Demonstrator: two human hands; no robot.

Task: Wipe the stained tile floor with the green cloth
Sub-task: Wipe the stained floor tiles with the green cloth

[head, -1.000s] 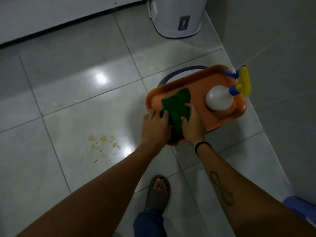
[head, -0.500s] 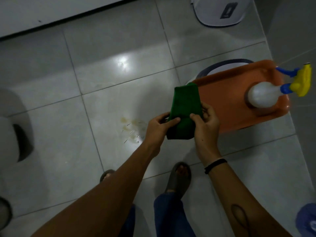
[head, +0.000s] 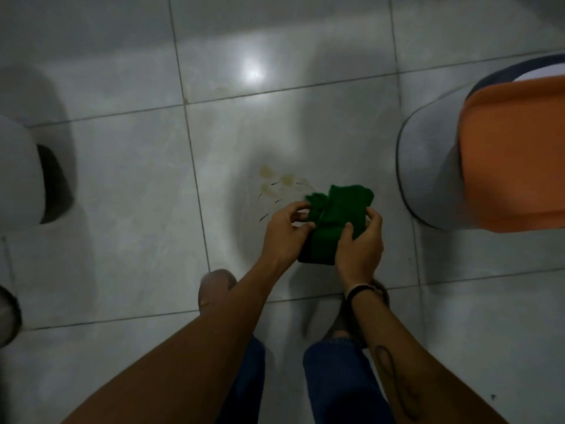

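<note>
The tile floor (head: 128, 185) fills the view, and at right an orange tray (head: 516, 154), cut off by the frame edge so its contents are hidden, sits atop a grey ribbed bucket (head: 428, 166). The green cloth (head: 339, 218), folded with its long axis running away from the person, is held above the floor just right of the yellowish stain (head: 275, 182). The left hand (head: 286, 232) pinches its left edge and the right hand (head: 362, 240) closes on its right edge.

Green cloth (head: 336, 218) gripped by left hand (head: 286, 232), right hand (head: 360, 240) (above stain (head: 276, 183))
</note>
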